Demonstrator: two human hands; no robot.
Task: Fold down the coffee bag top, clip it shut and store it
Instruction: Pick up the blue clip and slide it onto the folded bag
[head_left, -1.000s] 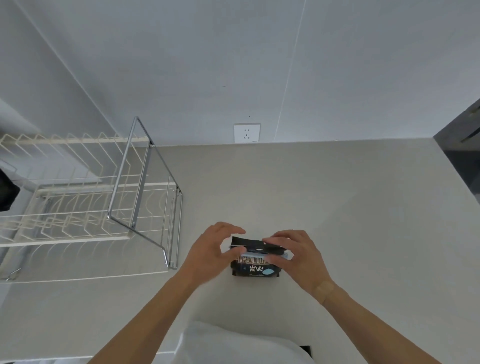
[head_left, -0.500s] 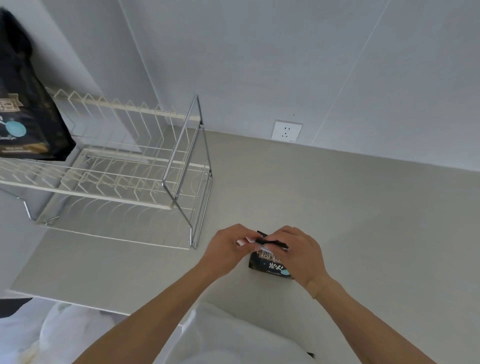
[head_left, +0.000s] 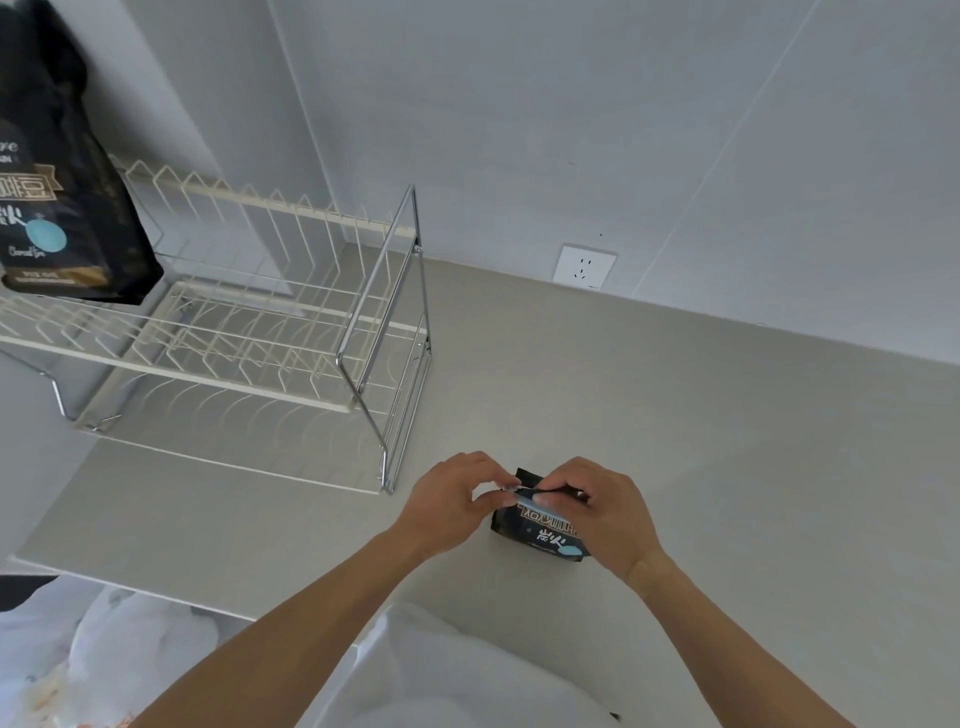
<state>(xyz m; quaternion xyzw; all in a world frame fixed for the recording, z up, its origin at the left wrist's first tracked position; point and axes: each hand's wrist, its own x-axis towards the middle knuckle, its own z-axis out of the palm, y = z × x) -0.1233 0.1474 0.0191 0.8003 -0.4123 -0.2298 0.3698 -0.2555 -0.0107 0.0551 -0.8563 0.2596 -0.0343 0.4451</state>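
Black foil coffee bag (head_left: 537, 530) stands on the grey surface (head_left: 727, 441), its top pinched flat between the left hand (head_left: 457, 499) and right hand (head_left: 605, 512), both grips clamped on the folded edge. A pale strip there may be the clip (head_left: 519, 498), though it is hard to tell. If either grip loosens, the stiff fold could spring open. The wire rack (head_left: 260, 332) holds another black bag (head_left: 57, 171).

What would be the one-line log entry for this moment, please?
step: fold bag top | bag: upright on counter | left hand: pinching top | right hand: pinching top | second bag: on rack
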